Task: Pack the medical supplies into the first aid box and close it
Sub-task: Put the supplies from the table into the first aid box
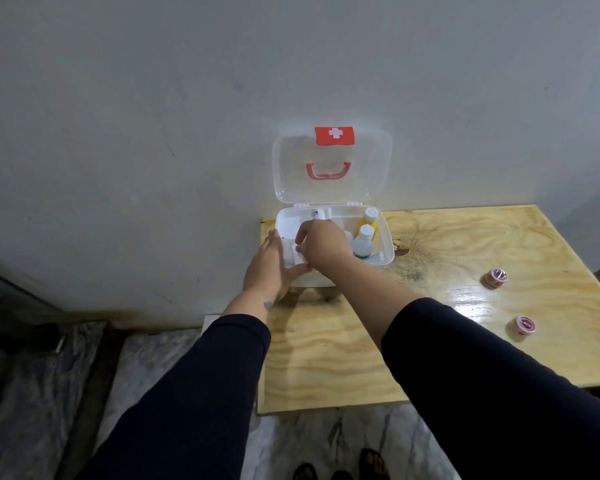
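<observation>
A clear plastic first aid box (388, 252) stands at the table's far left corner, its lid (331, 168) with a red cross label and pink handle leaning open against the wall. Inside stand a yellow bottle (367, 221) and a white bottle (363, 242), with a white tube at the back left. My left hand (269, 263) grips the box's front left corner. My right hand (321, 245) reaches into the left part of the box, its fingers closed on a small white roll (293, 256). The palm hides most of that roll.
Two small round pink-and-white tape rolls (495, 277) (523, 325) lie on the right part of the glossy wooden table (361, 358). A grey wall rises right behind the box. The table's left edge drops to a marble floor, where my sandalled feet show.
</observation>
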A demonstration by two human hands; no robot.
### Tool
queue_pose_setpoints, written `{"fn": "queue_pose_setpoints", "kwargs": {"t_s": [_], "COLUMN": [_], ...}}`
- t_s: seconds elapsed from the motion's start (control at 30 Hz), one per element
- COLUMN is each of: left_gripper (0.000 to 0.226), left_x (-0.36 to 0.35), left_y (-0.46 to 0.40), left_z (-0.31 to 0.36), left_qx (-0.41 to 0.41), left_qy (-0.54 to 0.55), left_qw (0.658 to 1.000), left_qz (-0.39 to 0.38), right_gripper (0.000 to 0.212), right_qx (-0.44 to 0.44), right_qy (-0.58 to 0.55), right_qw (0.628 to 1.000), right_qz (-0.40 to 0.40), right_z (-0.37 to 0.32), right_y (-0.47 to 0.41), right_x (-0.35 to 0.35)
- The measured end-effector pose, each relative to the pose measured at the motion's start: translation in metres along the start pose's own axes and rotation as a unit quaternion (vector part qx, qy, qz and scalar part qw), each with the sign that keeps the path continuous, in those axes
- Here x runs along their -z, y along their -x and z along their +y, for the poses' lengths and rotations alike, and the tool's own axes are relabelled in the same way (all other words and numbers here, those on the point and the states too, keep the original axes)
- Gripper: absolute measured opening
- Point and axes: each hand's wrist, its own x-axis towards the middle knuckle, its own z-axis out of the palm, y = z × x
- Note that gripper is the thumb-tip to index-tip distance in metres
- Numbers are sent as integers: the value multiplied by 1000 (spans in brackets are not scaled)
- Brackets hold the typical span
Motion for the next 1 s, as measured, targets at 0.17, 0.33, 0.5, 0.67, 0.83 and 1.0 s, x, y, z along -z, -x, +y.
{"fn": "queue_pose_setpoints", "kwargs": {"t_s": [0.17, 0.33, 0.5, 0.67, 0.83, 1.0], "left_gripper": [95, 97, 96, 60, 40, 38], "left_x": [1, 4, 9, 3, -38, -113], "left_y": [0, 1, 7, 8, 12, 24], "left_z": [0, 5, 21, 71, 151, 208], "left_qx": [2, 2, -3, -107, -191, -237], "left_qy": [-45, -78, -181, -219, -198, -184], "left_qw": [999, 997, 983, 969, 960, 947], "left_qz": [-12, -28, -44, -27, -43, -112], "right_gripper": [34, 35, 31, 30, 35, 39], "right_qx": [11, -11, -15, -59, -147, -240], "right_qy": [40, -25, -123, -143, -85, -59], "right_qw": [998, 999, 988, 981, 981, 968], "right_qz": [50, 41, 88, 115, 92, 36], "right_z": [11, 20, 48, 95, 175, 264], "right_y": [5, 11, 30, 58, 98, 133], "right_x": [2, 9, 27, 48, 69, 74]}}
